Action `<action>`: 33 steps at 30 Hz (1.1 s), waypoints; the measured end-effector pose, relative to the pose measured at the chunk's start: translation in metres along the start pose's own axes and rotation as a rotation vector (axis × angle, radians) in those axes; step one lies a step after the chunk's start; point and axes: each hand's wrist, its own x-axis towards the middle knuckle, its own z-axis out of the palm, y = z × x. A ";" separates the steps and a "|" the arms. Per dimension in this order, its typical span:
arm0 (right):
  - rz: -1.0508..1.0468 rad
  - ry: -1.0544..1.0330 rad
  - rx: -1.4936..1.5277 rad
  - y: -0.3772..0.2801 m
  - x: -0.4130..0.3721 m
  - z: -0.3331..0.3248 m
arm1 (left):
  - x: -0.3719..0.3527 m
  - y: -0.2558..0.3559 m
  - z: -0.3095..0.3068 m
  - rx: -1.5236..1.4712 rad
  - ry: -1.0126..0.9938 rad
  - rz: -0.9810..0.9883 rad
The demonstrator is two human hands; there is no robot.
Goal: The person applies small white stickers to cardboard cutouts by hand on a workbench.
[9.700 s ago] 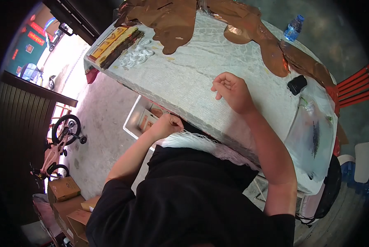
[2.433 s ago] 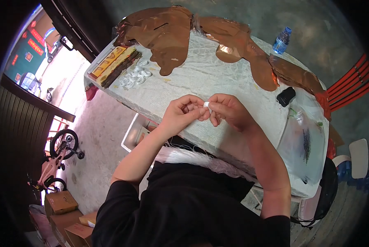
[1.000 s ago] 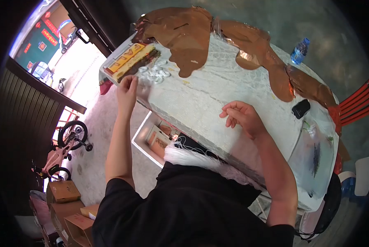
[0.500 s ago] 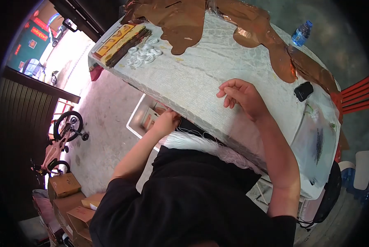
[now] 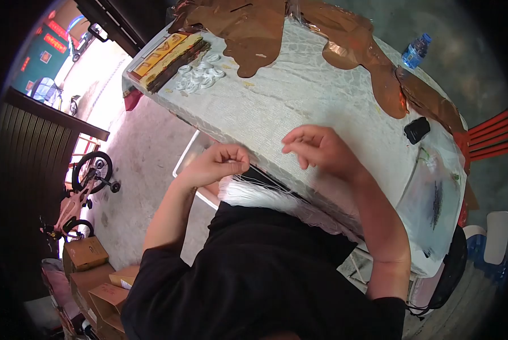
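My left hand [image 5: 219,163] is above the near edge of the table, its fingers curled and the thumb pressed against them. Whatever it pinches is too small to make out. My right hand [image 5: 321,148] hovers over the white tablecloth [image 5: 265,119] with bent fingers, thumb and forefinger close together. I cannot make out anything between them. A bundle of white thread [image 5: 259,195] lies across my lap, with loose strands just below my left hand. Partly hidden behind my left hand and forearm is a white box [image 5: 187,152].
White coiled loops [image 5: 200,76] lie beside a yellow printed pack [image 5: 166,56]. Brown foil sheets [image 5: 254,42] cover the far edge. A water bottle [image 5: 416,51], a black case [image 5: 417,130] and a clear plastic bag [image 5: 435,192] are right. Cardboard boxes [image 5: 87,253] and a bicycle [image 5: 81,198] stand left.
My left hand has come up from the white box to above the table edge, its fingers now curled. My right hand has moved a little left and toward me.
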 end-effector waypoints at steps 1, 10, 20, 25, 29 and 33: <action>0.001 -0.078 0.003 -0.003 -0.001 0.007 | -0.002 0.013 0.004 0.000 0.005 0.007; -0.115 -0.028 0.050 -0.055 -0.017 0.014 | 0.035 0.041 0.056 -0.289 0.125 0.364; -0.663 0.579 0.351 -0.092 -0.052 -0.081 | 0.029 0.061 0.039 -0.054 -0.087 0.188; -0.833 0.563 0.572 -0.089 -0.102 -0.137 | -0.006 0.067 -0.040 -0.096 0.248 0.391; -0.976 0.452 0.687 -0.099 -0.117 -0.148 | -0.021 0.068 -0.096 -0.530 0.192 0.654; -1.000 0.346 0.678 -0.096 -0.126 -0.144 | -0.046 0.043 -0.163 -0.861 0.284 0.817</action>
